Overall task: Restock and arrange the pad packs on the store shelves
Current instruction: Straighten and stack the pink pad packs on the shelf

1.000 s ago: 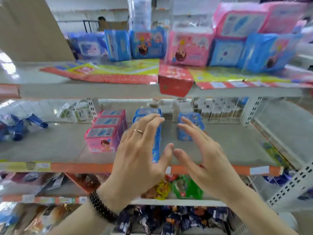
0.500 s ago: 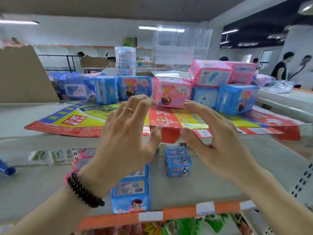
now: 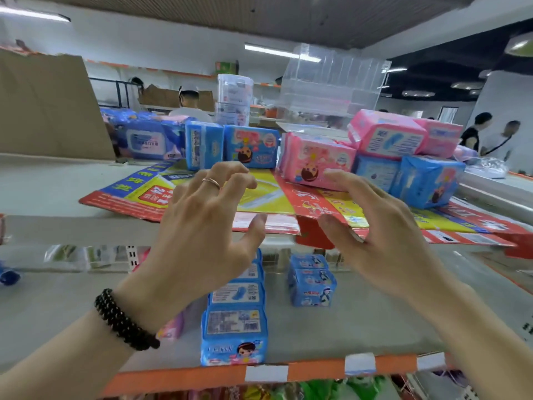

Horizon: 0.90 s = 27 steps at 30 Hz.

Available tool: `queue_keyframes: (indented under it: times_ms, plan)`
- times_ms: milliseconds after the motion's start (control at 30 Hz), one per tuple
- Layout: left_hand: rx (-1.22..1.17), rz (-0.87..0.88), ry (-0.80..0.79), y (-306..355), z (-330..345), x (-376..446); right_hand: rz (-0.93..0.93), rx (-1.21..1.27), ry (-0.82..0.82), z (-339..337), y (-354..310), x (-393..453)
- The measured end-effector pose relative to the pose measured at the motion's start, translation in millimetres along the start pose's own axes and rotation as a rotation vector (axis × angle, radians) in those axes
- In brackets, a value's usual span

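- A grey top shelf (image 3: 52,192) is seen at chest height, with a printed red and yellow paper sheet (image 3: 265,197) laid along its front part and overhanging the edge.
- A lower shelf (image 3: 360,321) with an orange price strip (image 3: 317,370) along its front lip is seen beneath it.
- A store interior with a white wall, ceiling strip lights, a brown cardboard panel (image 3: 49,108) at the left and a clear plastic box (image 3: 331,82) behind the goods is shown; people are seen standing in the background.
- The left hand (image 3: 199,235), ringed and with a dark bead bracelet (image 3: 124,321) at the wrist, is held up before the top shelf with fingers spread and slightly curled; nothing is gripped.
- The right hand (image 3: 375,229) is held likewise, fingers apart and loosely bent, its fingertips close to the pink pad pack (image 3: 314,160); whether it is touched cannot be told.
- The hands are held apart from each other, thumbs pointing inward.
- The pink pad pack is stood on the paper sheet, its printed face turned to the camera and its long axis running left to right.
- A blue pad pack (image 3: 251,147) is set just left of it, face forward, and more pink and blue packs (image 3: 403,157) are stacked at the right.
- On the lower shelf, a row of blue packs (image 3: 233,327) is lined front to back, with a shorter row (image 3: 313,281) to its right.
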<state>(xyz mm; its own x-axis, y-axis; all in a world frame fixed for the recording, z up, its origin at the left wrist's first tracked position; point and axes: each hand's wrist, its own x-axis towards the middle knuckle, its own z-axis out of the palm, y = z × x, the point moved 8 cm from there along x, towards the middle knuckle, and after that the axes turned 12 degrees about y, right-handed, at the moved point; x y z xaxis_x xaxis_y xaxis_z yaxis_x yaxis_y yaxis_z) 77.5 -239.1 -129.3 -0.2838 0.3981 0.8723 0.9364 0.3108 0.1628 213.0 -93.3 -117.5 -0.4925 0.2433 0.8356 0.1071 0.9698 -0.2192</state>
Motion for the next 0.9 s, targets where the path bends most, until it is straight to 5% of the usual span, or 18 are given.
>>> queue_keyframes:
  times_ms: [467,900]
  plan:
    - [0.023,-0.071,0.011,-5.8,-2.4,-11.0,-0.055,-0.206,-0.218,50.0,52.0,110.4]
    - [0.202,-0.196,0.040,15.7,-14.6,-7.7,0.046,-0.394,-0.646,138.2,167.5,173.0]
